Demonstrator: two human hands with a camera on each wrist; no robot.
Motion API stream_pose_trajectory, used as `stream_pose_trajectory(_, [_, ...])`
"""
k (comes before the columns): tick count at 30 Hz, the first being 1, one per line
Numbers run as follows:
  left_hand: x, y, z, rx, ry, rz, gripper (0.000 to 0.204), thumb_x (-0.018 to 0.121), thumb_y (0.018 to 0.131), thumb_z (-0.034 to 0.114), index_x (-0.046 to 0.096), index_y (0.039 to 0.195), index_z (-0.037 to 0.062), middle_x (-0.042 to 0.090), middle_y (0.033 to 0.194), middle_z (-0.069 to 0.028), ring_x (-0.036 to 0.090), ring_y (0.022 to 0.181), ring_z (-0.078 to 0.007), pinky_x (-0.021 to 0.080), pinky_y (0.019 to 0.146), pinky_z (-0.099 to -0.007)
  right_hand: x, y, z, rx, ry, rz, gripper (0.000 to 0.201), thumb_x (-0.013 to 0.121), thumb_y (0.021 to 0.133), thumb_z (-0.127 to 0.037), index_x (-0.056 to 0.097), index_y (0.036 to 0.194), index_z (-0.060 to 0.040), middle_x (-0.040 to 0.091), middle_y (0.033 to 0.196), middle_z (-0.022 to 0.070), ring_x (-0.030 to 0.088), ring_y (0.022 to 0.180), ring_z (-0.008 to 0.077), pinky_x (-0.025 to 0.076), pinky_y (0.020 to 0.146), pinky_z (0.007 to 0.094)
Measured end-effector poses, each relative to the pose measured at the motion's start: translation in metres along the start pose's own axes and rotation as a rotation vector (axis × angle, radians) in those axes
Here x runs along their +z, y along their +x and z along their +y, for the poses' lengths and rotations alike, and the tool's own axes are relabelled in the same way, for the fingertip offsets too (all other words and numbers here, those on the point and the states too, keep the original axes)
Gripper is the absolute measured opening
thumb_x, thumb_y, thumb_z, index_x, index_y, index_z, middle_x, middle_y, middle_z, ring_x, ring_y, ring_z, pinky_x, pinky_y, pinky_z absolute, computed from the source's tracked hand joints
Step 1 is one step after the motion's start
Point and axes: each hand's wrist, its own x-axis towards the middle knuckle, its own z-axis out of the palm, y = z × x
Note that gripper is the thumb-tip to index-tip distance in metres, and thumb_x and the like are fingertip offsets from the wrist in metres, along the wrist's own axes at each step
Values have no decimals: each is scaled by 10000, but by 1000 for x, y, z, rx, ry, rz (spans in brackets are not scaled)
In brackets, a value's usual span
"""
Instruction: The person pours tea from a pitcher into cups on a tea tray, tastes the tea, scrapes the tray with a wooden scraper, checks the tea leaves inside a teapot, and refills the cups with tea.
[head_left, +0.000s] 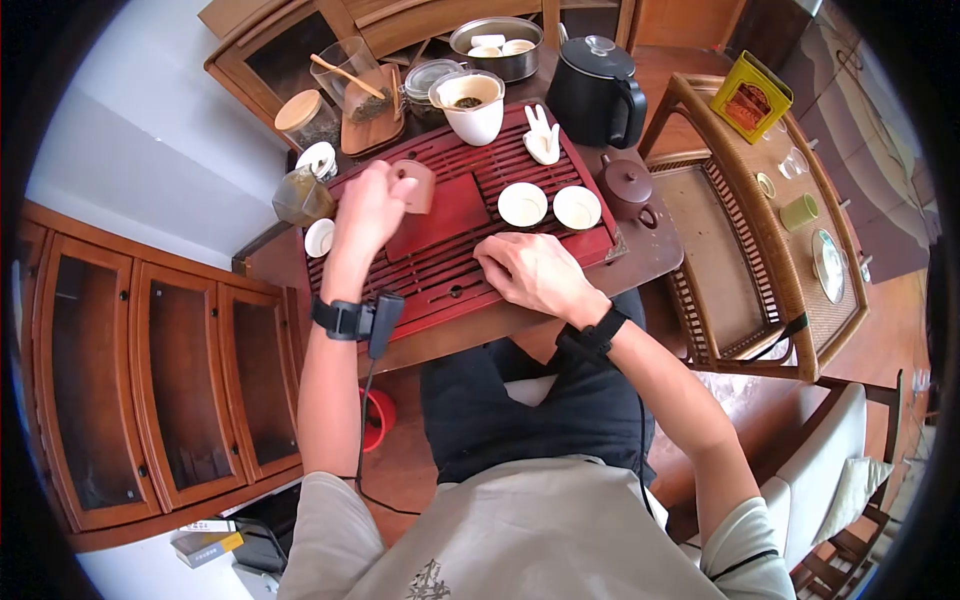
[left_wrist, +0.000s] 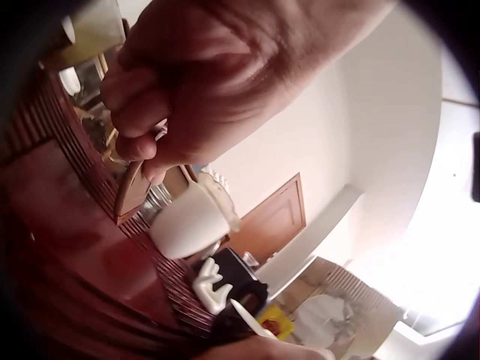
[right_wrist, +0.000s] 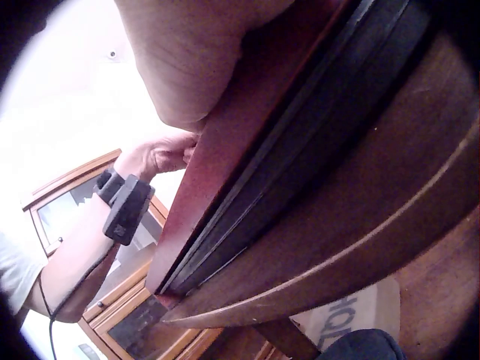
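Observation:
My left hand (head_left: 370,208) pinches a small brown piece (head_left: 417,188) between thumb and fingers over the left part of the red slatted tray (head_left: 440,240). In the left wrist view the piece (left_wrist: 133,193) stands tilted, its lower edge close to the slats; whether it touches them I cannot tell. The right hand (head_left: 535,272) rests on the tray's near edge, fingers loosely curled and holding nothing. Just beyond it are two white cups, one (head_left: 522,205) beside the other (head_left: 577,208). A white pitcher (head_left: 474,120) with a strainer and a white hand-shaped figure (head_left: 541,136) stand farther back.
A purple-brown teapot (head_left: 627,188) stands right of the tray, with a black kettle (head_left: 592,90) behind. Glass jars, a wooden holder (head_left: 372,130) and a metal bowl (head_left: 497,62) line the back. Left is a small white cup (head_left: 319,238); a rattan cart (head_left: 745,290) stands right.

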Motion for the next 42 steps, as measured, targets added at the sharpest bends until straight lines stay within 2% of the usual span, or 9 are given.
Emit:
stream_pose_trajectory(4, [19,-17,24,71,-277,-123,330,642,906,270,544,861,-42,562,632,-124,583,543,-170,467,541,-351,1,1,-1,3,-7,-11,107,593,852,-127,593,863,-21,641,806,152,643,749,346,535,671,435])
stream_pose_trajectory(7, [29,-29,31,96,-151,-114,335,621,916,270,555,911,-58,645,824,-271,660,803,-417,498,699,-476,0,0,0,25,-12,-33,109,593,852,-128,594,864,-19,642,807,153,643,753,347,535,672,435])
stream_pose_trajectory(8, [23,-32,31,45,-119,-174,338,616,915,272,563,939,-61,629,932,-317,604,947,-475,478,775,-522,1,0,0,6,-4,-13,107,593,852,-127,596,865,-21,644,807,151,645,746,345,536,668,434])
stream_pose_trajectory(12, [6,-29,6,2,151,-97,331,623,904,295,585,1016,-14,670,857,-280,668,841,-434,531,726,-524,0,0,0,1,5,2,102,595,850,-125,601,870,-26,648,810,146,648,737,343,538,663,431])
stream_pose_trajectory(19, [-21,-10,-25,-64,381,-121,340,588,931,327,595,1025,1,686,899,-242,668,904,-409,519,768,-515,1,-1,0,0,-10,3,106,596,845,-126,600,862,-21,647,811,147,645,749,345,538,675,433])
stream_pose_trajectory(27, [-21,-9,-15,-9,367,34,299,592,934,273,570,1013,-15,679,832,-242,671,835,-420,533,708,-499,-2,-1,0,23,-29,-58,128,607,839,-122,631,926,-32,672,863,129,661,768,322,550,683,404])
stream_pose_trajectory(37, [-30,-59,22,132,-122,259,181,579,947,167,512,1030,21,661,811,-236,643,787,-442,479,652,-505,-1,-1,-1,-1,-10,-25,110,599,846,-125,599,878,-20,645,817,149,645,766,343,539,683,429])
stream_pose_trajectory(40, [-17,-72,14,80,-421,207,166,596,958,150,548,1026,5,574,681,-59,540,613,-91,452,586,-277,-4,0,-3,8,-8,-46,113,611,839,-90,634,923,-18,677,876,146,668,800,326,551,714,399])
stream_pose_trajectory(42, [-18,-79,15,26,-503,188,158,601,954,136,547,1027,6,578,685,-60,542,620,-85,450,588,-269,-8,-1,-5,-30,32,-70,117,612,841,-81,641,933,-16,678,875,149,670,811,323,552,725,396])
